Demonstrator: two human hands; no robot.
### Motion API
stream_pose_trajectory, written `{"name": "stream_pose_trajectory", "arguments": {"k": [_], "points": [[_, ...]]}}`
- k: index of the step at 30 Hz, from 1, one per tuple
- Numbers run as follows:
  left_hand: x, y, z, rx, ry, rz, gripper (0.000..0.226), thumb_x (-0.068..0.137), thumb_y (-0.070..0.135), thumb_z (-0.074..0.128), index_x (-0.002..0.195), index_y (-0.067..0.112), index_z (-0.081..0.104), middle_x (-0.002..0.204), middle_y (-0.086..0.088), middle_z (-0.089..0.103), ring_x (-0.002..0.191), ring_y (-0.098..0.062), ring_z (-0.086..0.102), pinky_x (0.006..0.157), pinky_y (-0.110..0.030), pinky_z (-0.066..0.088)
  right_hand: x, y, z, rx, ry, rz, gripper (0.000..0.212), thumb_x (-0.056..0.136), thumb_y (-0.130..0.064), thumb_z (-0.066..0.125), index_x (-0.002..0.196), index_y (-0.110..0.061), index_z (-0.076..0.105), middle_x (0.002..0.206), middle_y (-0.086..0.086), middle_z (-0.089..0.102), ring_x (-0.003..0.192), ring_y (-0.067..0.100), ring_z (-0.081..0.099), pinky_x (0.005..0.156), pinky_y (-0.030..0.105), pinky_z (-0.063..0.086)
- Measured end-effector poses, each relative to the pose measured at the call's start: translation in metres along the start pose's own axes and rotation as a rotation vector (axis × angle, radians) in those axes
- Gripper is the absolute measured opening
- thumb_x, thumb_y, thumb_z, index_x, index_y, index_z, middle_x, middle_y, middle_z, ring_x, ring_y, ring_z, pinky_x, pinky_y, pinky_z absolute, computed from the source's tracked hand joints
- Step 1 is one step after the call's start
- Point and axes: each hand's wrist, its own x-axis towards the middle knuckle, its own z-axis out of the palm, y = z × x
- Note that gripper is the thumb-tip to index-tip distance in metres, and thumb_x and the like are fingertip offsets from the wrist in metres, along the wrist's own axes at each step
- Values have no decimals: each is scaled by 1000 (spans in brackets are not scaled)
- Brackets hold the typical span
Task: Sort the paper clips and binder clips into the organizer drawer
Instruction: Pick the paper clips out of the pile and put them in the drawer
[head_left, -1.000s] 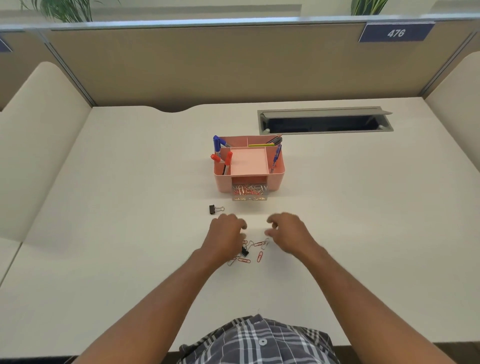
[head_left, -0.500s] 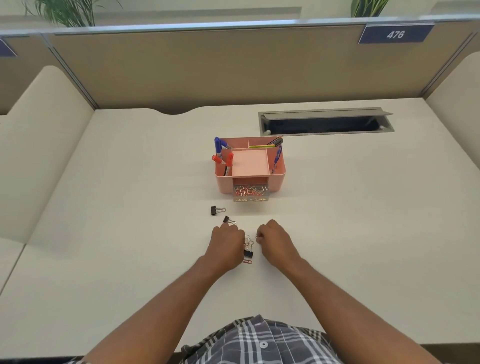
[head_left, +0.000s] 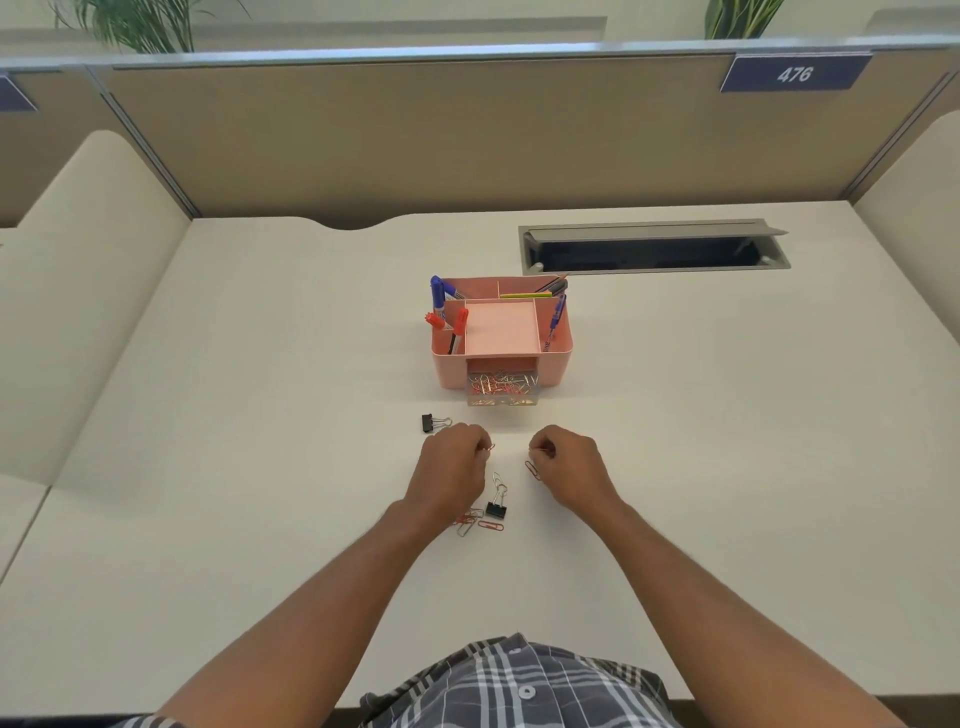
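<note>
A pink organizer stands mid-desk, its clear drawer pulled out and holding several paper clips. My left hand is closed on a paper clip that pokes out at the fingertips. My right hand is closed too, pinching paper clips, one dangling below the fingers. On the desk between and below my hands lie a black binder clip and loose paper clips. Another black binder clip lies just left of and beyond my left hand.
Pens and markers stand in the organizer's side compartments. A grey cable hatch is set into the desk at the back right. Beige partition walls close off the back and both sides.
Both hands closed over the pile, then lifted apart and toward the drawer with paper clips pinched in them. The pile on the desk is smaller.
</note>
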Motion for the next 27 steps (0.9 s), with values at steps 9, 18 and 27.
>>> {"name": "stream_pose_trajectory", "arguments": {"k": [9,18,27], "points": [[43,18,-32,-82,187,102,14,91,2,54,92,14,61,88,-2,59,76,-18,54,64,-36,52,27,-69,-37,137,258,-334,9,90,-9,60,89,-13,68,84,-2,68,79,12,62,70,20,53],[48,23,-38,-80,194,70,10,92,5,57,90,14,61,91,-3,62,79,-18,57,67,-34,55,36,-74,-37,-3,191,-342,21,95,-11,55,109,-11,70,102,6,72,94,20,63,81,32,56],[5,-7,7,210,-250,188,25,91,16,64,114,23,69,99,-6,54,92,-27,52,74,-35,39,-2,-2,-1,-365,-16,7,21,90,-27,58,96,-10,69,98,8,70,92,29,63,78,34,50]]}}
